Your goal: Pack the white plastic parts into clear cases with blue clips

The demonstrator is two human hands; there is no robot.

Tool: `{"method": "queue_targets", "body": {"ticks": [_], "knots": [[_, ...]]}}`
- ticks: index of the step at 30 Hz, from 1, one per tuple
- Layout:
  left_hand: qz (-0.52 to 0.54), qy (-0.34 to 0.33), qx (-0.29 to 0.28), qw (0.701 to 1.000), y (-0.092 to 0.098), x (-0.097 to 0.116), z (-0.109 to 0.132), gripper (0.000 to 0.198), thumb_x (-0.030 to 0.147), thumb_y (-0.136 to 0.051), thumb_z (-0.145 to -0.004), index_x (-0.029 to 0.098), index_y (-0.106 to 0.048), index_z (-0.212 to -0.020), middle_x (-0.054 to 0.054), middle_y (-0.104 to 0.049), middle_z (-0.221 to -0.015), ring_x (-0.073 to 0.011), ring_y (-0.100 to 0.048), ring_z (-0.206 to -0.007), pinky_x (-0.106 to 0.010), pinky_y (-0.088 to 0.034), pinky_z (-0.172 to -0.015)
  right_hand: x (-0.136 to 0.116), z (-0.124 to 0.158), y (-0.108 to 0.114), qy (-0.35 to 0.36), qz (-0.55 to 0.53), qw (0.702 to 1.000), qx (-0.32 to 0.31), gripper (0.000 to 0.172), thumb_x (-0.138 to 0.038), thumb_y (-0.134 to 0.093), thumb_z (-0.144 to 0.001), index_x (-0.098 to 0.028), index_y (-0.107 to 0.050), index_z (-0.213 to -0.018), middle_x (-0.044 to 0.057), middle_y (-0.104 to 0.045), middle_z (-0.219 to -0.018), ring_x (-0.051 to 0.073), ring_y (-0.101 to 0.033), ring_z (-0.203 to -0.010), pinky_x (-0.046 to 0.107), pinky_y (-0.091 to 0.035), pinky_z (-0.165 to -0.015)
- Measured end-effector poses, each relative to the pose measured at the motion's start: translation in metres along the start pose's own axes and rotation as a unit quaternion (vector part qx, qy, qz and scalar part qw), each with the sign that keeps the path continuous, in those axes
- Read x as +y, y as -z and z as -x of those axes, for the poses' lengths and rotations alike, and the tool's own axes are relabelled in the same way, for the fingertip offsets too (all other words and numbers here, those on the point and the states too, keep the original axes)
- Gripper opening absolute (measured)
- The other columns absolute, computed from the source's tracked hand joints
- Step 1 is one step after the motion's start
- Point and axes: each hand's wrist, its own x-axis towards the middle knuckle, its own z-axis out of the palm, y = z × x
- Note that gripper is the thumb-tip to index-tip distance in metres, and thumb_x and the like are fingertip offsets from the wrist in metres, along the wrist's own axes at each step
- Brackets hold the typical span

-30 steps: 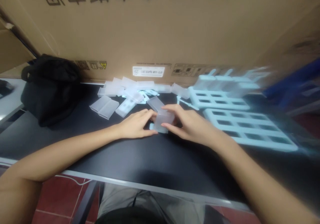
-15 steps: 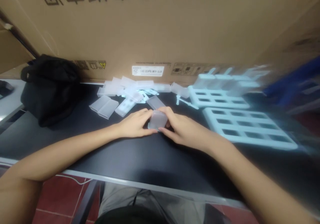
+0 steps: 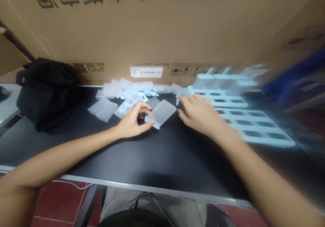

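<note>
My left hand (image 3: 134, 120) pinches a translucent plastic ice-pop mold (image 3: 164, 112) by its light blue end, between thumb and fingers. The mold is tilted, its clear body pointing up and to the right. My right hand (image 3: 196, 112) is above the table to the right, thumb and index finger apart. Just past its index fingertip shows the end of a light blue stick (image 3: 177, 101); the rest of the stick is hidden under the hand. Behind my left hand lie loose translucent molds (image 3: 103, 109) and small light blue pieces (image 3: 143, 96) in a pile.
Two light blue racks with rectangular slots stand at the right, the nearer rack (image 3: 269, 135) bare and the farther rack (image 3: 228, 100) carrying several molds. A black bag (image 3: 47, 95) sits at the left. A large cardboard box (image 3: 152, 34) walls off the back of the black table (image 3: 142, 159).
My right hand has let go of the mold and moved right, over the blue stick. My left hand keeps the mold, now turned so its body points up and right.
</note>
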Motion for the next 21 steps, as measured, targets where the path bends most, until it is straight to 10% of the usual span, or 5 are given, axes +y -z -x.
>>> {"method": "queue_targets", "body": {"ticks": [12, 21], "knots": [[0.067, -0.092, 0.089, 0.99, -0.001, 0.0, 0.001, 0.046, 0.036, -0.072, -0.095, 0.026, -0.038, -0.125, -0.005, -0.064, -0.107, -0.0173, -0.068, -0.093, -0.034, -0.055, -0.082, 0.003, -0.002, -0.014, -0.038, 0.061, 0.997, -0.014, 0.034, -0.029, -0.043, -0.101, -0.01, -0.064, -0.12, 0.023, -0.073, -0.105, 0.038, -0.064, -0.106, 0.048, -0.052, -0.085], [-0.004, -0.122, 0.027, 0.992, 0.0, 0.001, -0.001, 0.027, 0.035, -0.073, -0.095, 0.022, -0.057, -0.112, -0.009, -0.07, -0.11, -0.0223, -0.069, -0.103, -0.04, -0.057, -0.09, 0.004, -0.002, -0.012, -0.068, 0.026, 0.996, -0.051, 0.029, -0.028, -0.053, -0.097, -0.014, -0.064, -0.12, 0.02, -0.072, -0.112, 0.033, -0.07, -0.1, 0.041, -0.055, -0.077]]}}
